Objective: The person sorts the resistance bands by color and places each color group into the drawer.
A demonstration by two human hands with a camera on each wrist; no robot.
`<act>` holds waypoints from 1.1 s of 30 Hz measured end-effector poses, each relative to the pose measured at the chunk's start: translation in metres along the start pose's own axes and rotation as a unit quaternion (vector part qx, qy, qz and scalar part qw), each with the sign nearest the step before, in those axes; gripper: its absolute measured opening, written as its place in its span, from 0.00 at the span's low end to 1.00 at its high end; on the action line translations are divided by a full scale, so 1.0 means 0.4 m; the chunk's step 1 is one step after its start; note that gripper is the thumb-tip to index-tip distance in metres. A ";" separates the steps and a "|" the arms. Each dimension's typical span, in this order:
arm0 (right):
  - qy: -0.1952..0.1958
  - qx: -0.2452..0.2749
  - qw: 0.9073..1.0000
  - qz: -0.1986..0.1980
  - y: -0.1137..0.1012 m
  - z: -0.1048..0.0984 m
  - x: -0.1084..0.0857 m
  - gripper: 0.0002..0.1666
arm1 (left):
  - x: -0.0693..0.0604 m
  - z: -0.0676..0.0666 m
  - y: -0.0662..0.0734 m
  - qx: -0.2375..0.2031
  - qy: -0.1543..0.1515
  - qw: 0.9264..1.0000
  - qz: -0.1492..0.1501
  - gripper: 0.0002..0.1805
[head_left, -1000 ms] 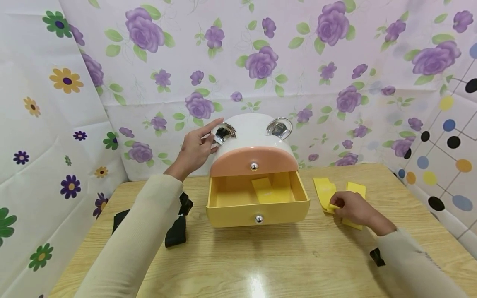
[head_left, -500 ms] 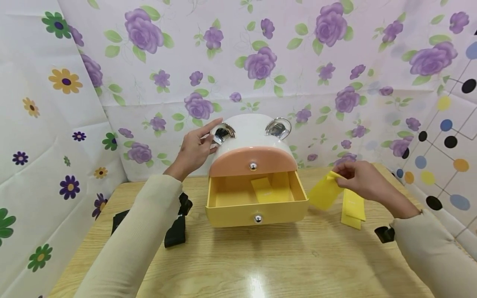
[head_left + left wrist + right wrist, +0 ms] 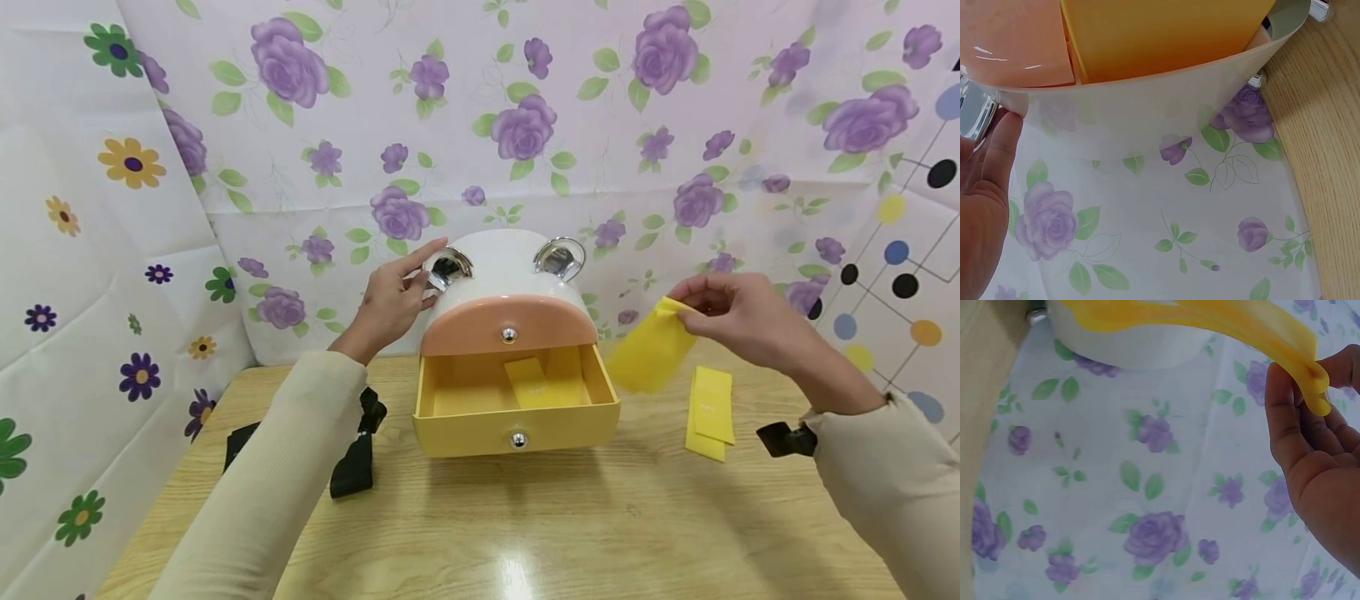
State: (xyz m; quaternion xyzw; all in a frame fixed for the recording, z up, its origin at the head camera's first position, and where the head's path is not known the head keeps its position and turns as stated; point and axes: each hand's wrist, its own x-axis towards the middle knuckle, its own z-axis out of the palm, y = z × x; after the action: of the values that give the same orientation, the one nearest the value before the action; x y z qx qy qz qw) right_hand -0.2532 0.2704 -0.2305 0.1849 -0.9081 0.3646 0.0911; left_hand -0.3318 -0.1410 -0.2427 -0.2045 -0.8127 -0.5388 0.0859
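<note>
A white frog-shaped drawer box [image 3: 504, 262] stands at mid-table, its lower yellow drawer [image 3: 468, 433] pulled out. Several flat yellow resistance bands [image 3: 534, 385] lie inside the drawer. My left hand [image 3: 390, 304] grips the box by its round silver ear [image 3: 452, 265]; in the left wrist view, a finger [image 3: 1004, 147] reaches behind that ear. To the right of the drawer, my right hand [image 3: 738, 312] pinches another yellow resistance band [image 3: 648, 350] by one end, above the table. The right wrist view shows the held band [image 3: 1254, 334] looped, its folded end between thumb and fingertips.
Overlapping yellow bands [image 3: 712, 408] lie on the wooden table [image 3: 570, 525] at the right. Folded black bands [image 3: 354, 467] lie at the left, partly hidden by my left sleeve. The orange upper drawer [image 3: 480, 325] is closed. A flowered cloth [image 3: 517, 125] hangs behind.
My right hand has picked up one yellow resistance band from the table and lifted it beside the open drawer. My left hand has stayed on the silver ear.
</note>
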 end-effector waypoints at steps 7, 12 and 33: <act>0.019 -0.010 1.000 0.007 -0.065 -0.039 0.030 0.13 | -0.001 -0.002 0.002 0.003 0.000 1.000 0.001 0.29; 0.031 -0.016 0.999 -0.009 -0.112 -0.054 0.051 0.12 | 0.001 -0.001 0.001 -0.001 0.001 1.000 0.003 0.29; -0.052 0.030 0.995 -0.081 -0.217 0.071 0.117 0.09 | 0.002 -0.002 -0.010 -0.004 -0.002 1.000 0.023 0.29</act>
State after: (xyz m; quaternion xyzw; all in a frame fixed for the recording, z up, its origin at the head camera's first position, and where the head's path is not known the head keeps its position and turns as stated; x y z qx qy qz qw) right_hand -0.2620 0.1801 -0.1822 0.2796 -0.8820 0.3733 0.0674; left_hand -0.3341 -0.1428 -0.2455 -0.2252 -0.8055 -0.5397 0.0957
